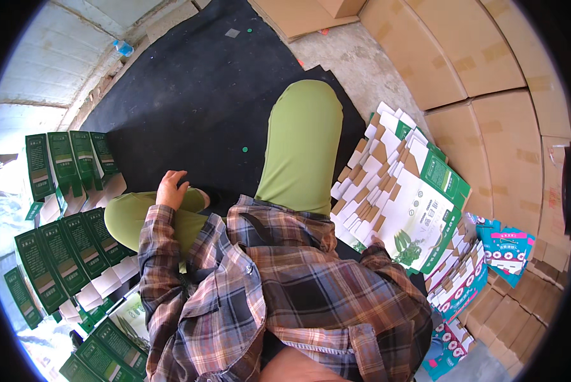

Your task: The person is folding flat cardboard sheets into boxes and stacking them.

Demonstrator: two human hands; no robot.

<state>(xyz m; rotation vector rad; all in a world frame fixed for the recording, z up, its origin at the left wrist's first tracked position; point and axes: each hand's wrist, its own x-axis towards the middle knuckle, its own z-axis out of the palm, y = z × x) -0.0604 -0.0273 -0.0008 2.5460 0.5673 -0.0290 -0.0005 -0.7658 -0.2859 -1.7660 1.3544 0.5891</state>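
Note:
My left hand (171, 189) is held over my bent left knee, its fingers loosely apart with nothing in them. At my right side lies a leaning pile of flattened white and green cartons (419, 207), their brown and white flaps fanned out. A small part of my right hand (376, 242) shows past its plaid cuff, at the near edge of this pile. Its fingers are mostly hidden, so I cannot tell whether they grip a carton. On my left stand rows of folded-up green cartons (75, 251) with white flaps open.
A black mat (196, 108) covers the floor ahead. Brown cardboard boxes (476, 134) are stacked along the right. Blue and pink flat cartons (505, 248) lie behind the white-green pile. A small blue-labelled bottle (123, 48) rests by the pale wall at far left.

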